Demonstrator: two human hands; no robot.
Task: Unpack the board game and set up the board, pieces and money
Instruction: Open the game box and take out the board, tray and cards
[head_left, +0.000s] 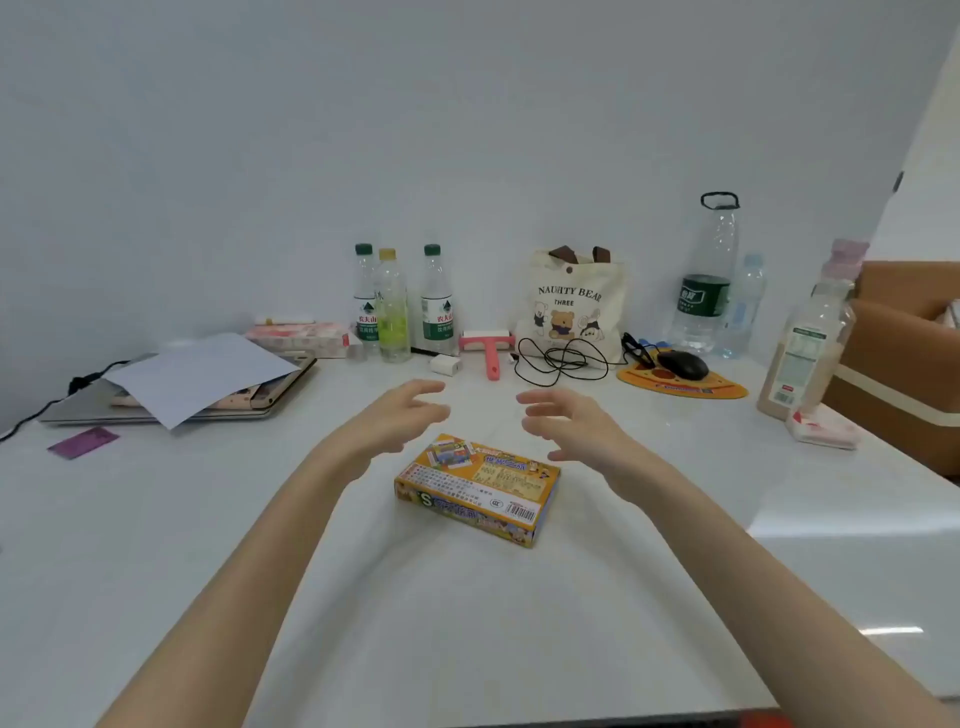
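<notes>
A small orange board game box (480, 488) lies flat and closed on the white table (467, 623), its printed back with a barcode facing up. My left hand (400, 415) hovers just beyond the box's far left corner, fingers spread and loosely curved, holding nothing. My right hand (571, 431) hovers past the box's far right corner, palm turned inward, fingers relaxed and empty. Neither hand touches the box.
Along the back wall stand three small bottles (395, 306), a bear tote bag (571, 301), a large water bottle (706, 280) and a pink roller (488, 348). A laptop under paper (197, 379) lies left; a mouse on a pad (683, 371) and a tall bottle (805, 343) stand right.
</notes>
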